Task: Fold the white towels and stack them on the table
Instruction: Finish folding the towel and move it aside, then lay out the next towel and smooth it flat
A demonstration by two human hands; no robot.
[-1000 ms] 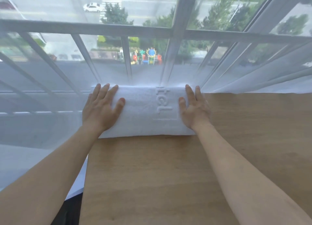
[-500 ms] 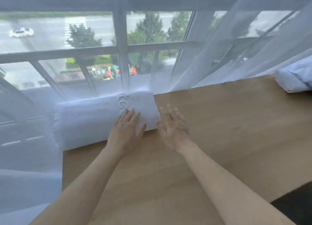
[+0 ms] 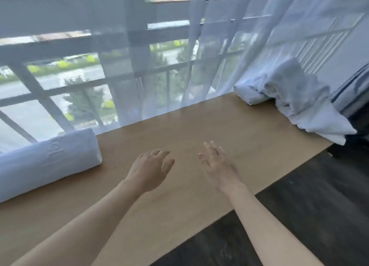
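Hovering over bare wood near the middle of the counter (image 3: 229, 122), both hands empty, palms down. Showing the left hand (image 3: 150, 169) with fingers (image 3: 159, 153) loosely bent and slightly apart, holding nothing. Showing the right hand (image 3: 216, 166) just beside it, fingers (image 3: 213, 149) straighter and fanned open, also holding nothing. Leaving a narrow gap between the two hands, neither one touching any cloth; cannot tell whether the palms are touching the wood or floating just above it. Stretching back toward the viewer, two bare forearms entering from the bottom edge.

Lying to the left of the hands, along the window side of the counter, a folded white towel (image 3: 50, 162) forming a long, thick bundle, with raised embossed letters on its top face. Sitting apart from the left hand, not in contact with it.

Resting at the far right end of the counter, well apart from the hands, a crumpled heap of unfolded white towels (image 3: 295, 100), with one rolled or folded edge at its left and a loose corner hanging over the counter's right end.

Hanging behind the counter, a sheer white curtain (image 3: 219, 46) partly covering a window with grey bars (image 3: 137, 36), blurred greenery and road beyond. Showing dark flooring (image 3: 299, 215) to the lower right.
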